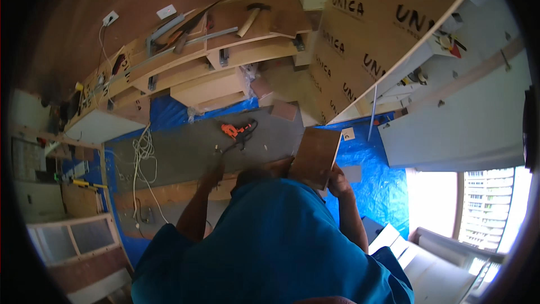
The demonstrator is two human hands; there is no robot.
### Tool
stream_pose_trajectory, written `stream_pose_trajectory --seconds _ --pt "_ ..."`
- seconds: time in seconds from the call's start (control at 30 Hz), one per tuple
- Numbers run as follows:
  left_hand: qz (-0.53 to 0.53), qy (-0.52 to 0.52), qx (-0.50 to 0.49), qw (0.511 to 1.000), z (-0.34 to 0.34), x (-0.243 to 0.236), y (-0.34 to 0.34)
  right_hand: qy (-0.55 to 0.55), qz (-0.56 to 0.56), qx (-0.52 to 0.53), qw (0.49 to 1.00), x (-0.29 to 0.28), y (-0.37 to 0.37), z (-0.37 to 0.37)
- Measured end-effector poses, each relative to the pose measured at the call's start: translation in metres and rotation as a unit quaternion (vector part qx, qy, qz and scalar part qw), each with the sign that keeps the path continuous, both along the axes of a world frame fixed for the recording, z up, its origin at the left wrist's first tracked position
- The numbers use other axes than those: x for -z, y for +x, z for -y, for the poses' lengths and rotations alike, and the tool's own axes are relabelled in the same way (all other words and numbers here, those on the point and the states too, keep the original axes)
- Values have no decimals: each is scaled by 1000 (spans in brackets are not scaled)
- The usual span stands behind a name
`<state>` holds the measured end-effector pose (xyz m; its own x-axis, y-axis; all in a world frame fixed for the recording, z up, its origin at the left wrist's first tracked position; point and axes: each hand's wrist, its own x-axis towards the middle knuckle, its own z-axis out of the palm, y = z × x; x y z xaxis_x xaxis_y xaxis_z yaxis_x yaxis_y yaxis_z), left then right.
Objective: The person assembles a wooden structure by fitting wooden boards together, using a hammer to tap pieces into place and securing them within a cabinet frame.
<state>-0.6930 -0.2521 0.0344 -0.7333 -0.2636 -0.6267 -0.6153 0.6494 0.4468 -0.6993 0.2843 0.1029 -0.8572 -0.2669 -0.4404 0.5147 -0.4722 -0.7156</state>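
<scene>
My right hand (339, 182) is closed on the right edge of a brown wooden board (314, 157), held upright or tilted beside my body. My left hand (213, 175) hangs low at my left side, smeared by motion, so its fingers are unclear. Beyond it, an orange-and-black power tool (235, 130) lies on a dark grey surface (197, 141), with a dark cord near it. A small reddish-brown offcut (284, 111) lies further forward. White cables (143, 152) are looped to the left.
A long plywood cabinet run (191, 67) with a hammer (250, 19) and metal runners spans ahead. A large tan panel (360, 39) stands at front right, with white cabinetry (450, 124) beside it. Blue sheeting (377, 186) covers floor at right. A window (484, 208) is at far right.
</scene>
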Motion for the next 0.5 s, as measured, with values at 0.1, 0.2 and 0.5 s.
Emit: stream_pose_trajectory --seconds 0.1,0.2,0.5 --pt "-188 -67 112 973 3 32 -58 45 -6 -23 999 -1 -37 -13" --pt "-237 -44 94 966 -32 -6 -128 137 -38 21 990 -9 -74 -36" --pt "-395 -105 2 913 -75 -145 -376 206 -39 142 968 -28 -151 -46"
